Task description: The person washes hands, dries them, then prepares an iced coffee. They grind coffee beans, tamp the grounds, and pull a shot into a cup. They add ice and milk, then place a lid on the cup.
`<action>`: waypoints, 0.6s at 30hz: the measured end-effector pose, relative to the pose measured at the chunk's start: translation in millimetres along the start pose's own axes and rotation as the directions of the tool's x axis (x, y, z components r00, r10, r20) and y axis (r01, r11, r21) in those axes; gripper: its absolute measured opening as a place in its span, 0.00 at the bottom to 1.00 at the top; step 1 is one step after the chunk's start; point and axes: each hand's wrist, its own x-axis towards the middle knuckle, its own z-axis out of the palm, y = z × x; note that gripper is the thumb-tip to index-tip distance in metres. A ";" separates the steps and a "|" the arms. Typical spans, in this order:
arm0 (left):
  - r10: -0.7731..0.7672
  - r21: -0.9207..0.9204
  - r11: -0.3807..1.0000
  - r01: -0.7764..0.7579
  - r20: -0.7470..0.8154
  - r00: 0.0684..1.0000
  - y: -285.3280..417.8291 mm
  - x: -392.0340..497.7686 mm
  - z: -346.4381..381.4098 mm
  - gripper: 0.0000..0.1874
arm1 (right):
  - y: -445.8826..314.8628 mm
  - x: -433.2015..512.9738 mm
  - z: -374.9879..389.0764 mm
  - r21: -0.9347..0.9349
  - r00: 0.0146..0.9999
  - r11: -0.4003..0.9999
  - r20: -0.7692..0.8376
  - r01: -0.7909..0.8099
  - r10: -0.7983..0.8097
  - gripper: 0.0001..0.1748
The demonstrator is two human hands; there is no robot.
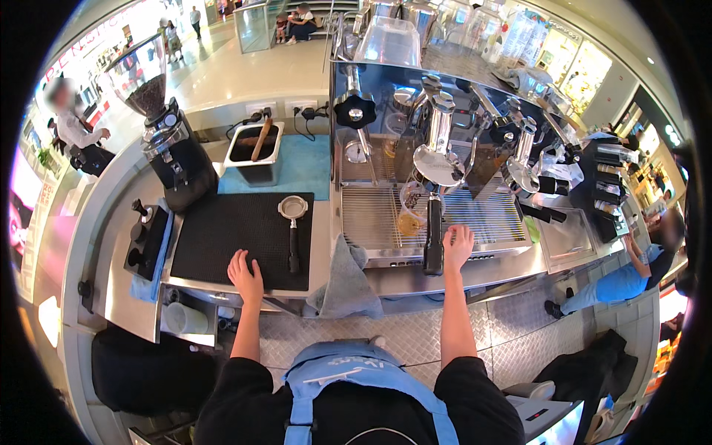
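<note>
My left hand (247, 278) hovers over or rests on the front of a black rubber mat (222, 233), fingers spread and nothing in them. To its right on the mat lies a portafilter (293, 222), its basket facing up and looking bare. My right hand (459, 249) is just right of the black handle of a second portafilter (433, 239), which is locked into the espresso machine's lever group (439, 161). Its fingers are loosely bent and not wrapped around the handle. Below that group, a clear plastic cup (410, 219) with some amber-brown liquid stands on the drip tray grate (367, 217).
A coffee grinder (178, 150) with beans stands back left, beside a knock box (256, 153) with a wooden bar. Tampers (142, 239) sit at far left. A grey cloth (345, 283) hangs over the counter edge. Another person (623, 272) is at the right.
</note>
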 end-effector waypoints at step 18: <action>0.030 0.000 1.000 -0.030 -0.007 1.000 -14.2 -8.0 17.3 0.06 | 53.9 -13.5 28.3 -0.234 0.996 0.969 0.017 -0.077 0.084 0.21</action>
